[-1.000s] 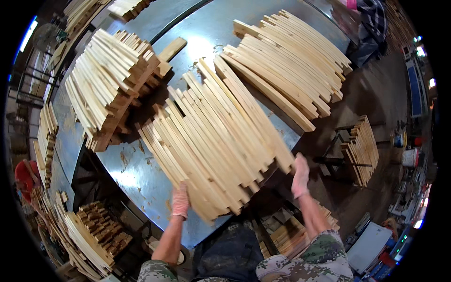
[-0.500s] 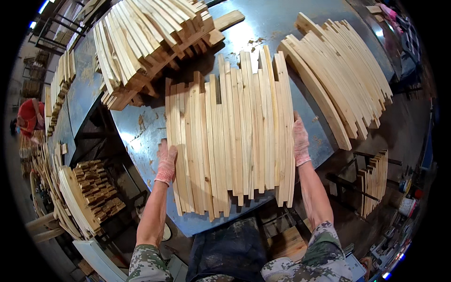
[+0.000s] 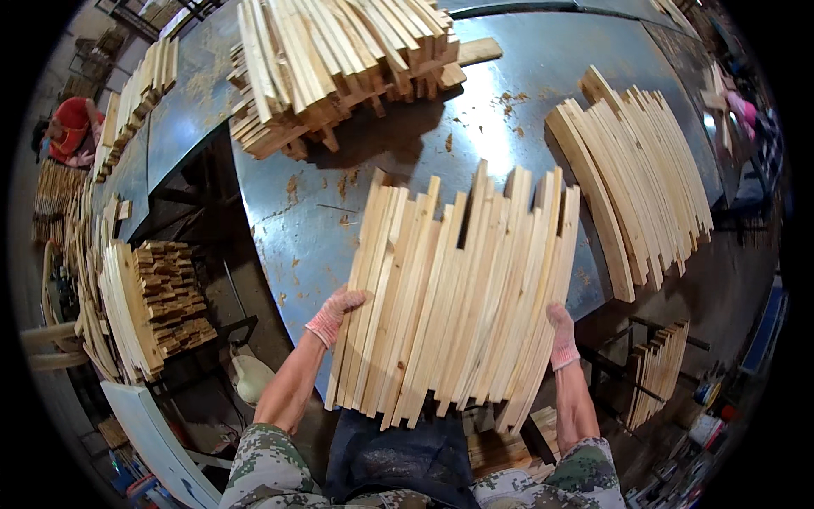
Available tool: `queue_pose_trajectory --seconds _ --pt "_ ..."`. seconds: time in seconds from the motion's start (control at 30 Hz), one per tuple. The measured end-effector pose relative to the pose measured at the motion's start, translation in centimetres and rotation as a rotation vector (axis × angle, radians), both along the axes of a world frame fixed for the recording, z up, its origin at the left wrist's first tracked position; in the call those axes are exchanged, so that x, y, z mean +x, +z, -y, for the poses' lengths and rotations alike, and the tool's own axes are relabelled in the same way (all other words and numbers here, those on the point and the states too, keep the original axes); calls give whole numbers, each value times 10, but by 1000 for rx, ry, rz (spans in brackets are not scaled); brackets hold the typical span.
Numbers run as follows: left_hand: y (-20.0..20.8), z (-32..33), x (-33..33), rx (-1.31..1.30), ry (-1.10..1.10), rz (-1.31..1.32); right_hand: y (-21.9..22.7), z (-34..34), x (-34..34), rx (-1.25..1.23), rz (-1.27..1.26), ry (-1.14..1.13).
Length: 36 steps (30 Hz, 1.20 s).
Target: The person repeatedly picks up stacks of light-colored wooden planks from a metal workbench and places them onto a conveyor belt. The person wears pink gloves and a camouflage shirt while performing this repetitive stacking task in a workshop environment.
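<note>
A broad row of narrow wooden slats (image 3: 454, 305) lies side by side in front of me, their ends uneven. The near ends reach past the table's front edge, over my dark apron. My left hand (image 3: 337, 312), in a pinkish knit glove, clasps the row's left side, its fingers partly out of sight. On the opposite side my right hand (image 3: 562, 335), gloved alike, presses against the outermost slat. The row is squeezed between both hands and leans a little to the right at its far end.
A tall stack of slats (image 3: 339, 68) stands at the far left of the metal table (image 3: 288, 225). Another row of slats (image 3: 636, 187) lies at the right. Bundles of wood (image 3: 174, 297) stand lower left, with more slats (image 3: 657, 373) on a rack at right. A person (image 3: 75, 129) works far left.
The row of slats has come nearer to me and turned slightly, held between my hands. My left hand has shifted its hold on the side. The whole view has shifted too.
</note>
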State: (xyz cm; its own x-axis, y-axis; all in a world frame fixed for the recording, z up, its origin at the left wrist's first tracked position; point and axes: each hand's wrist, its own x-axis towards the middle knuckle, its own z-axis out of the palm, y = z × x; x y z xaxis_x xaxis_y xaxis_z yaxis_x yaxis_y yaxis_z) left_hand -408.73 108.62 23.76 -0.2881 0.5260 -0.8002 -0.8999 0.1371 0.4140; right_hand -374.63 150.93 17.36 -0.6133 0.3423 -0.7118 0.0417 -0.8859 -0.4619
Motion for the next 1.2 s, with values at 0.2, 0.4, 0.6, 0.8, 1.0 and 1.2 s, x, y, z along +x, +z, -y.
queue_pose_trajectory --seconds 0.2,0.4,0.6,0.8,1.0,1.2 --pt "41 39 36 12 -37 -58 77 48 22 -63 -58 39" --pt "86 130 72 95 216 -121 100 77 11 92 -107 201" --pt "183 260 96 276 355 -429 176 151 -66 479 -412 397" --pt "277 469 191 169 641 -725 286 312 -143 417 -405 603" --pt "359 692 326 -30 940 -814 377 589 -225 350 -505 926" --pt "453 812 461 -171 1308 -633 336 826 -328 218 -910 1360"
